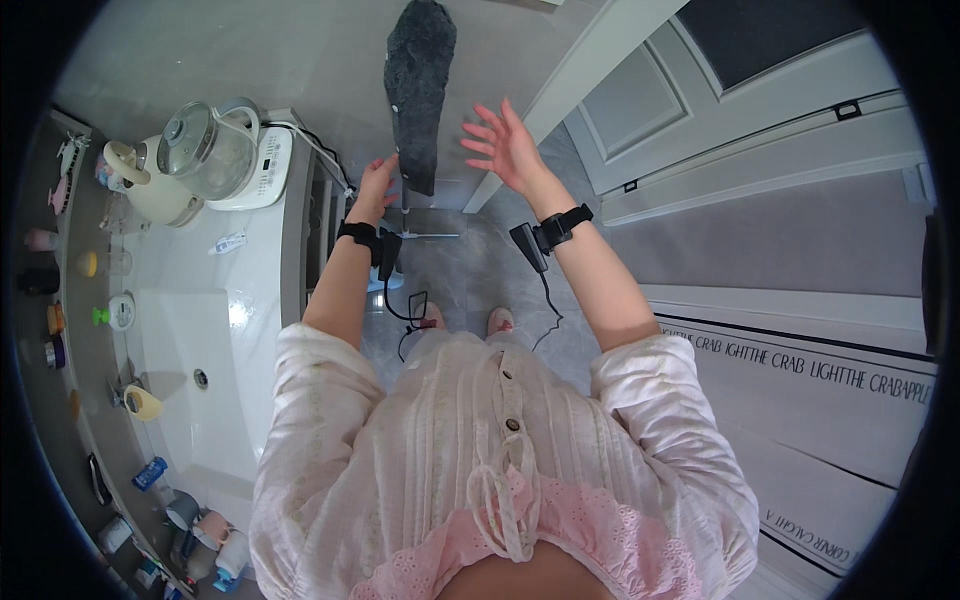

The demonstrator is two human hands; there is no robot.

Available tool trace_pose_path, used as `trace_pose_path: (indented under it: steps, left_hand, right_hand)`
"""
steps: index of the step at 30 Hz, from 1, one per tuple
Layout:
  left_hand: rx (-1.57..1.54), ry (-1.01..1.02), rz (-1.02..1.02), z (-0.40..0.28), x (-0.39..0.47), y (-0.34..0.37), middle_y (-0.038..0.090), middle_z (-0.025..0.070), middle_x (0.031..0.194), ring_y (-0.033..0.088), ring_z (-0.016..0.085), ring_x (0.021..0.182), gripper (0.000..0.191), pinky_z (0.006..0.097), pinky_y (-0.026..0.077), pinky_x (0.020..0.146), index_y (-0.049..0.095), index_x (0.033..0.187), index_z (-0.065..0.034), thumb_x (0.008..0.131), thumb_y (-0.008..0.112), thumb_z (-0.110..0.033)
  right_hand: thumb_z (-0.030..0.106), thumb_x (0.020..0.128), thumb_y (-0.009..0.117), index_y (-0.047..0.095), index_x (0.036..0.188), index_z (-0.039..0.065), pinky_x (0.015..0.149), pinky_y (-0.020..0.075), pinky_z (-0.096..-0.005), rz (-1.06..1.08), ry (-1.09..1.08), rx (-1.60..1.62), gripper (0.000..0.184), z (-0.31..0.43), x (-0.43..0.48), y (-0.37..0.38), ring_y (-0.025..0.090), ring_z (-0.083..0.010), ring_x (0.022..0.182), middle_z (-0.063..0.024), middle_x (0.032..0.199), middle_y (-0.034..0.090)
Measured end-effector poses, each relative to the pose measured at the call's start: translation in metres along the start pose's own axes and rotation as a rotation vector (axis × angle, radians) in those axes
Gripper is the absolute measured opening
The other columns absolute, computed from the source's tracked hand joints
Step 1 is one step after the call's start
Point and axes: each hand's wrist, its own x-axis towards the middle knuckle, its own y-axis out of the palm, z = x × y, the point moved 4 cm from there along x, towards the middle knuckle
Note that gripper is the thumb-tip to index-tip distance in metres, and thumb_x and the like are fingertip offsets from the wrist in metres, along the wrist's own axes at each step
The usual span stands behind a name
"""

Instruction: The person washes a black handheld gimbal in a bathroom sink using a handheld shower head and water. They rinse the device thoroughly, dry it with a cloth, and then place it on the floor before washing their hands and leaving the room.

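Note:
A long dark grey plush thing (420, 97) with small white studs along its edge stands upright ahead, above a thin metal pole (406, 202). At its lower left edge is my left hand (377, 184), fingers loosely bent and apart; a fingertip meets or overlaps the edge, and I see nothing held. Off to the right of the plush thing, my right hand (501, 146) is raised with its fingers spread, touching nothing. Each wrist wears a black strap with a small black device and a cable.
Left is a white basin (187, 360) in a counter with a glass kettle (210, 150) on its white base (262, 169), a cream kettle (154, 180) and a small tube (228, 241). Toiletries line the shelf. A white door frame (585, 60) and panelled door (645, 97) stand right.

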Motion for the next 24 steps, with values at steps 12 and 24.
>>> trace_pose_path:
  steps: [12, 24]
  left_hand:
    - [0.212, 0.595, -0.207, -0.068, -0.018, 0.028, 0.045, 0.0197, 0.146, 0.043, 0.030, 0.136, 0.077, 0.0379, 0.036, 0.110, 0.039, 0.146, -0.0018, 0.078, 0.071, -0.013]
    - [-0.073, 0.196, -0.165, 0.043, -0.112, -0.043, 0.046, 0.0100, 0.146, 0.049, 0.020, 0.126, 0.062, 0.0356, 0.043, 0.096, 0.044, 0.144, -0.0140, 0.088, 0.068, -0.023]
  right_hand:
    - [0.040, 0.074, 0.084, 0.030, 0.147, -0.005, 0.106, 0.0413, -0.0383, -0.251, -0.457, -0.568, 0.101, 0.036, 0.057, 0.038, 0.047, -0.0304, 0.131, -0.0248, 0.141, 0.045]
    - [0.054, 0.074, 0.077, 0.068, 0.103, -0.002, 0.078, 0.0542, -0.0438, -0.271, -0.518, -0.959, 0.063, 0.025, 0.098, 0.084, 0.070, -0.0368, 0.090, -0.0194, 0.095, 0.072]
